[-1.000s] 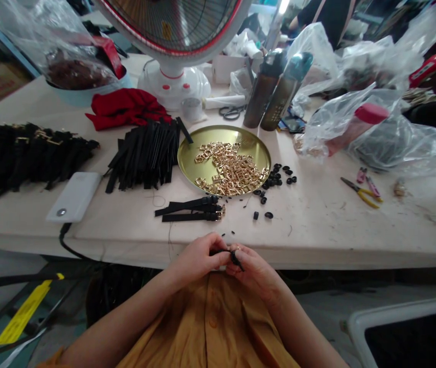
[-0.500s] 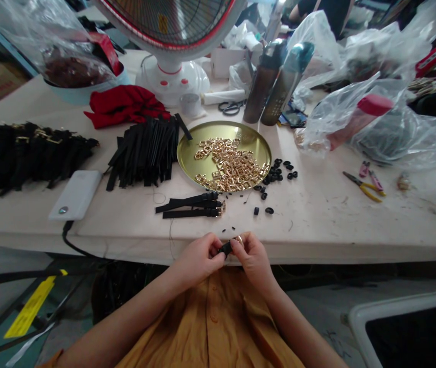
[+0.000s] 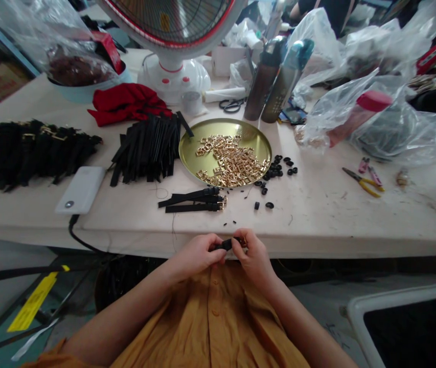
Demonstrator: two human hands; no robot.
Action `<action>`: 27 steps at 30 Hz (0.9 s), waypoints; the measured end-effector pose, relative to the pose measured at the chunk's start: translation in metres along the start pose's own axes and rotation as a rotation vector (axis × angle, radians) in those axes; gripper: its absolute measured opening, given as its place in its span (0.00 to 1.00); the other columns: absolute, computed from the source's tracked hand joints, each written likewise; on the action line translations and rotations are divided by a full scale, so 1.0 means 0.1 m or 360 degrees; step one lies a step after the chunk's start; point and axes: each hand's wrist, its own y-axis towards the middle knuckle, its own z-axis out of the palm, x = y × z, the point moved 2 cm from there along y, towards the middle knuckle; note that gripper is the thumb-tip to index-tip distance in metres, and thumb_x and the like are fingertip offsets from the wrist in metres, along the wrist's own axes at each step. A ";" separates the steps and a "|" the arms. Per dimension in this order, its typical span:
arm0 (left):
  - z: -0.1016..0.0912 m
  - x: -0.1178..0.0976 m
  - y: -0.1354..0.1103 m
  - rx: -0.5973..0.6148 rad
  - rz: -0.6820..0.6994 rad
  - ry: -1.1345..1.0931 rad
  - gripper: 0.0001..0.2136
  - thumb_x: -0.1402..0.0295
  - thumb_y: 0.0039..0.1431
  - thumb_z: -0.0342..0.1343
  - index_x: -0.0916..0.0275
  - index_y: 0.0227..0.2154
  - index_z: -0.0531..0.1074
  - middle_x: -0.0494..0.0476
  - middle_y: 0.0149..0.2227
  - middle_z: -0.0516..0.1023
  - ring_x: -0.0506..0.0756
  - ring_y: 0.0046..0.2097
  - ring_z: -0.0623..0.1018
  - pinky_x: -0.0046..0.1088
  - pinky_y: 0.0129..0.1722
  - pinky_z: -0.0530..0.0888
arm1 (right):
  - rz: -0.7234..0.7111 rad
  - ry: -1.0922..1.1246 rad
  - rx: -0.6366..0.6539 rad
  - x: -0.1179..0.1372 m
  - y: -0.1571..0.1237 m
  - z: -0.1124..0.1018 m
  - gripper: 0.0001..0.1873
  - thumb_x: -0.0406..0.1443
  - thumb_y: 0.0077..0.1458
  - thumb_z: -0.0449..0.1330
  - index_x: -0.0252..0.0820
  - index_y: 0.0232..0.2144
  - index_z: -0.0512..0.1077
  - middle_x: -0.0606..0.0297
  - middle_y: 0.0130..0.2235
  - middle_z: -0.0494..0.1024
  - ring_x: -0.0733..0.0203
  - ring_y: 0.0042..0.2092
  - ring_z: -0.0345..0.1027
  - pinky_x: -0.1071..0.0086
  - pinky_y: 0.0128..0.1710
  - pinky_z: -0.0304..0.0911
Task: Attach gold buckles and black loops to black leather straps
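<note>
At the table's near edge, my left hand (image 3: 198,253) and my right hand (image 3: 254,254) pinch the two ends of a short black strap (image 3: 224,245); a gold buckle shows at the right-hand end. Both hands are closed on it. Just beyond them lie finished black straps with gold buckles (image 3: 194,200). A round gold tray (image 3: 254,138) holds several loose gold buckles (image 3: 231,161). Small black loops (image 3: 279,168) are scattered to the tray's right. A heap of bare black straps (image 3: 148,148) lies left of the tray.
A long pile of buckled straps (image 3: 26,153) and a white power bank (image 3: 82,189) sit at the left. A fan (image 3: 174,36), red cloth (image 3: 125,102), two bottles (image 3: 275,76), scissors (image 3: 231,105), plastic bags (image 3: 379,122) and yellow pliers (image 3: 363,181) surround the work area.
My hands have risen slightly toward the table edge, and the strap between them has turned to lie level. The camera has tilted a little.
</note>
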 end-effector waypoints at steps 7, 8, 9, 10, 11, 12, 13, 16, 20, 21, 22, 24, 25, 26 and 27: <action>0.08 0.06 0.02 0.0030 -0.0010 -0.0066 0.12 0.67 0.48 0.51 0.64 0.36 0.69 0.52 0.29 0.76 0.51 0.29 0.73 0.24 0.29 0.67 | 0.0134 0.0073 0.0309 -0.04 -0.10 -0.01 0.03 0.37 0.50 0.54 0.45 0.30 0.65 0.69 0.25 0.68 0.64 0.26 0.61 0.70 0.27 0.56; 0.08 0.09 0.02 0.0049 -0.0025 -0.0085 0.13 0.66 0.48 0.52 0.64 0.37 0.69 0.53 0.31 0.76 0.51 0.30 0.74 0.24 0.30 0.67 | 0.0142 0.0074 0.0317 -0.05 -0.12 0.00 0.03 0.37 0.51 0.54 0.44 0.29 0.65 0.69 0.25 0.68 0.64 0.26 0.61 0.70 0.27 0.56; 0.08 0.11 0.01 0.0083 -0.0045 -0.0110 0.13 0.66 0.47 0.52 0.64 0.38 0.69 0.53 0.32 0.76 0.52 0.31 0.74 0.25 0.30 0.68 | 0.0154 0.0085 0.0315 -0.06 -0.13 0.00 0.03 0.37 0.51 0.54 0.44 0.29 0.65 0.69 0.25 0.68 0.65 0.25 0.61 0.70 0.26 0.56; 0.08 0.13 0.00 0.0120 -0.0075 -0.0142 0.13 0.65 0.47 0.53 0.64 0.37 0.69 0.54 0.33 0.77 0.52 0.32 0.75 0.25 0.31 0.68 | 0.0169 0.0100 0.0307 -0.07 -0.14 0.01 0.03 0.37 0.51 0.54 0.44 0.29 0.65 0.70 0.25 0.67 0.65 0.25 0.61 0.71 0.26 0.56; 0.07 0.16 -0.01 0.0155 -0.0114 -0.0183 0.13 0.65 0.48 0.53 0.65 0.36 0.69 0.55 0.33 0.77 0.52 0.32 0.75 0.26 0.31 0.68 | 0.0185 0.0110 0.0295 -0.08 -0.15 0.02 0.03 0.37 0.51 0.53 0.44 0.29 0.64 0.70 0.24 0.67 0.65 0.24 0.61 0.71 0.25 0.56; 0.07 0.17 -0.02 0.0176 -0.0155 -0.0231 0.13 0.64 0.48 0.53 0.66 0.35 0.69 0.56 0.32 0.77 0.53 0.32 0.75 0.26 0.31 0.69 | 0.0195 0.0108 0.0282 -0.09 -0.16 0.03 0.03 0.37 0.51 0.53 0.44 0.28 0.64 0.71 0.23 0.66 0.65 0.24 0.61 0.71 0.25 0.56; 0.07 0.19 -0.03 0.0179 -0.0194 -0.0277 0.12 0.64 0.48 0.53 0.66 0.34 0.69 0.56 0.32 0.77 0.53 0.32 0.75 0.26 0.31 0.69 | 0.0195 0.0090 0.0271 -0.10 -0.17 0.04 0.04 0.37 0.51 0.53 0.44 0.28 0.63 0.71 0.23 0.66 0.66 0.24 0.60 0.72 0.25 0.56; 0.10 0.23 -0.04 0.0112 -0.0277 -0.0373 0.12 0.63 0.47 0.54 0.67 0.33 0.69 0.56 0.30 0.76 0.52 0.31 0.76 0.26 0.31 0.70 | 0.0128 -0.0042 0.0270 -0.12 -0.19 0.06 0.03 0.36 0.51 0.52 0.43 0.28 0.63 0.70 0.24 0.66 0.65 0.25 0.60 0.72 0.26 0.55; 0.20 0.30 -0.04 0.0088 -0.0316 -0.0385 0.12 0.63 0.47 0.54 0.66 0.32 0.69 0.54 0.29 0.76 0.52 0.29 0.75 0.25 0.29 0.70 | -0.0048 -0.0232 0.0368 -0.13 -0.26 0.05 0.02 0.33 0.51 0.51 0.42 0.27 0.63 0.68 0.27 0.68 0.64 0.29 0.61 0.71 0.30 0.57; 0.23 0.32 -0.04 0.0095 -0.0311 -0.0363 0.12 0.63 0.48 0.53 0.66 0.33 0.69 0.54 0.29 0.76 0.52 0.29 0.75 0.25 0.29 0.70 | -0.0082 -0.0260 0.0391 -0.14 -0.28 0.04 0.03 0.32 0.51 0.51 0.42 0.27 0.63 0.68 0.27 0.68 0.64 0.30 0.61 0.71 0.30 0.57; 0.25 0.34 -0.05 0.0102 -0.0303 -0.0334 0.12 0.63 0.48 0.53 0.66 0.32 0.69 0.54 0.29 0.76 0.52 0.29 0.75 0.25 0.29 0.70 | -0.0103 -0.0282 0.0414 -0.14 -0.30 0.03 0.03 0.32 0.51 0.51 0.42 0.26 0.63 0.67 0.27 0.68 0.64 0.30 0.61 0.72 0.30 0.57; 0.29 0.36 -0.06 0.0121 -0.0276 -0.0282 0.11 0.63 0.49 0.52 0.66 0.32 0.70 0.53 0.28 0.76 0.52 0.30 0.76 0.24 0.29 0.69 | -0.0117 -0.0306 0.0475 -0.16 -0.33 0.00 0.03 0.32 0.52 0.51 0.41 0.27 0.63 0.67 0.27 0.68 0.64 0.30 0.61 0.72 0.30 0.57; 0.30 0.36 -0.07 0.0135 -0.0263 -0.0259 0.11 0.63 0.49 0.51 0.66 0.32 0.70 0.53 0.28 0.76 0.52 0.30 0.76 0.24 0.29 0.69 | -0.0117 -0.0311 0.0514 -0.16 -0.35 -0.01 0.03 0.32 0.52 0.51 0.41 0.27 0.63 0.67 0.27 0.68 0.64 0.30 0.61 0.72 0.30 0.57; 0.31 0.36 -0.09 0.0154 -0.0249 -0.0228 0.11 0.64 0.50 0.51 0.65 0.32 0.70 0.53 0.28 0.76 0.52 0.30 0.76 0.24 0.29 0.69 | -0.0115 -0.0311 0.0557 -0.17 -0.35 -0.03 0.03 0.32 0.52 0.51 0.41 0.27 0.63 0.67 0.27 0.68 0.65 0.30 0.62 0.72 0.30 0.57; 0.32 0.35 -0.10 0.0174 -0.0230 -0.0190 0.11 0.64 0.50 0.50 0.65 0.33 0.71 0.53 0.27 0.76 0.52 0.30 0.75 0.23 0.29 0.69 | -0.0117 -0.0308 0.0607 -0.17 -0.36 -0.04 0.03 0.32 0.52 0.51 0.41 0.27 0.64 0.67 0.28 0.69 0.65 0.30 0.62 0.73 0.31 0.57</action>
